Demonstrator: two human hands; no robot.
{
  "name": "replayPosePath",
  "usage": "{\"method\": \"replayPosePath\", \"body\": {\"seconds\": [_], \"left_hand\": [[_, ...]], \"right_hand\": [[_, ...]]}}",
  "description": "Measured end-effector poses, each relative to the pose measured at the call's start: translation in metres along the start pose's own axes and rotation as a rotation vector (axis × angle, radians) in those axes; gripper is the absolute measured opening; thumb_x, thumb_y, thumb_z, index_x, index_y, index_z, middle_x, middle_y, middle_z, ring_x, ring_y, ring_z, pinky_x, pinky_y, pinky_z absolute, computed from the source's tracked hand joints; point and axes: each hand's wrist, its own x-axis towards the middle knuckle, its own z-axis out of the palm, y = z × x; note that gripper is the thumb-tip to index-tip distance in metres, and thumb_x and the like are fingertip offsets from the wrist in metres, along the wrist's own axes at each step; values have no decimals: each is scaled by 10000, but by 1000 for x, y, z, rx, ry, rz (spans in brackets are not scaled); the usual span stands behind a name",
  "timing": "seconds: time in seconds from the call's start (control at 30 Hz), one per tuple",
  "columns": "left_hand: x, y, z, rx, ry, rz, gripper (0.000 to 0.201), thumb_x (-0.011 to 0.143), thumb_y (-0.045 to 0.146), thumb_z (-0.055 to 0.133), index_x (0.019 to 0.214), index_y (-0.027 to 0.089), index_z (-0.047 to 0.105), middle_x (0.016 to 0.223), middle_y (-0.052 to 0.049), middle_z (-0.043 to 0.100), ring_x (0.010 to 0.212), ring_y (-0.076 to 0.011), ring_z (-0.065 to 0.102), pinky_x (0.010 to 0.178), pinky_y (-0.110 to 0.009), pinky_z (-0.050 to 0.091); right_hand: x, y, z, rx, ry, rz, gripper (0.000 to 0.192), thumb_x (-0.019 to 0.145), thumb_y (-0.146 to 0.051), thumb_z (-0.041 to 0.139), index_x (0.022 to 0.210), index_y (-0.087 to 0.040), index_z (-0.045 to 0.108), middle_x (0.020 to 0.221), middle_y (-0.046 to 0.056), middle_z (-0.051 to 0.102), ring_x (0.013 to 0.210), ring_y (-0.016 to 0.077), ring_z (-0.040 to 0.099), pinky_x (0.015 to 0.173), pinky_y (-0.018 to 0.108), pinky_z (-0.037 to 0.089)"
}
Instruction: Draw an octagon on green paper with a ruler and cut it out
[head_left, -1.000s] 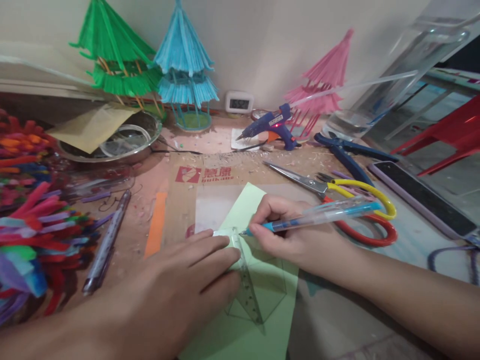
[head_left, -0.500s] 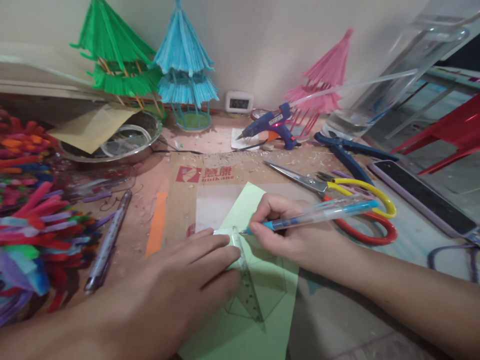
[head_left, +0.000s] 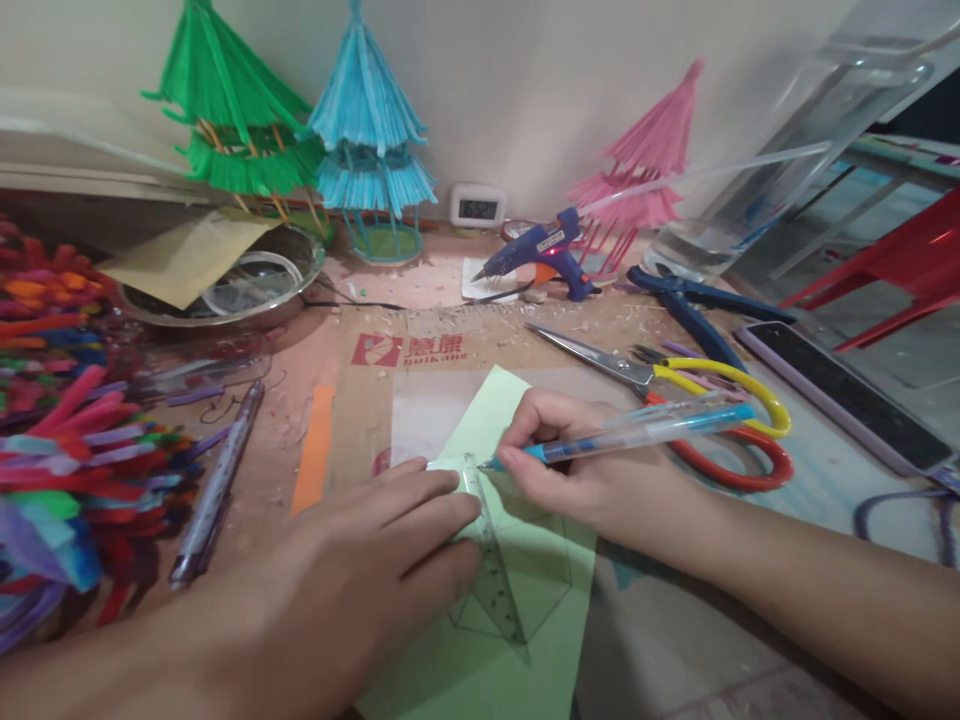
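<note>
Low in the middle of the frame lies a pale green sheet [head_left: 517, 610], and on it a clear set square [head_left: 491, 560]. The left hand [head_left: 375, 560] lies flat on the set square, fingers together and pressing it down rather than closed round it. The right hand [head_left: 577, 470] has its fingers pinched tight on a blue pen [head_left: 637, 430], whose tip touches the sheet right at the upper end of the set square's edge. Some thin lines already show on the sheet beneath and just right of the set square, so part of the drawing looks done. The line along this edge seems barely started, with the pen at its top end, and the upper corner of the sheet is unmarked. Nothing looks cut. Scissors [head_left: 675, 400] lie to the right of centre, apart from the hands, and a glue gun [head_left: 544, 250] rests at upper centre.
</note>
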Motion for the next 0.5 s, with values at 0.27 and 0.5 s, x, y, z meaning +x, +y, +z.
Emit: {"method": "replayPosePath", "body": {"seconds": [0.27,0.5], "left_hand": [[-1,-1,3,91,16,102,384,992,146,382,1035,300,731,980,12,736,1066,-180,681,1027,-321,532],[-3,-4,3,231,78,216,444,965,51,329,1070,269,702,994,11,726,1040,-174,671,1014,-311,518]], "right_hand": [[1,0,0,-5,-2,-12,120,806,-219,568,704,-217,505,599,-47,513,519,99,446,473,213,321],[1,0,1,-23,20,-18,113,793,-232,556,692,-214,509,577,-58,490,494,86,415,459,205,304]]}}
